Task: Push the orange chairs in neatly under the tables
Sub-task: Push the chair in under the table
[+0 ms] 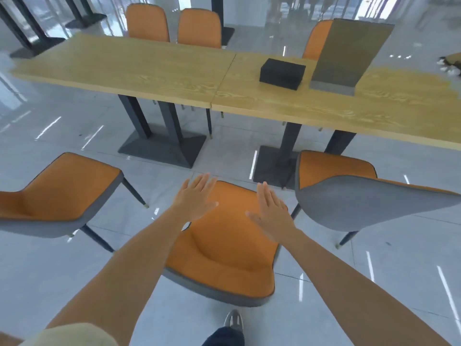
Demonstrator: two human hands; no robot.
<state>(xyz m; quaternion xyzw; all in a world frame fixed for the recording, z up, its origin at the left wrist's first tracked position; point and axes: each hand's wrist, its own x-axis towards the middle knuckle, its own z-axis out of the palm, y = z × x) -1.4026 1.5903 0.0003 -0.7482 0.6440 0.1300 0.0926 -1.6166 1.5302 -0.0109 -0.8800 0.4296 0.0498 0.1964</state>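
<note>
Three orange chairs with grey shells stand pulled out on my side of two wooden tables (154, 81) set end to end. The middle chair (224, 255) is right below me, its backrest nearest to me. My left hand (197, 198) and my right hand (272, 211) hover flat over its seat, fingers spread, holding nothing. A second chair (62, 193) stands to the left, turned sideways. The third chair (349, 193) stands to the right, its grey back toward me. Three more orange chairs (199, 28) are tucked in at the far side.
A black box (282, 73) and a tall grey-brown stand (349, 56) sit on the right table. Dark pedestal bases (164, 148) hold up the tables. My shoe (233, 320) is on the glossy tiled floor behind the middle chair. Open floor lies left and right.
</note>
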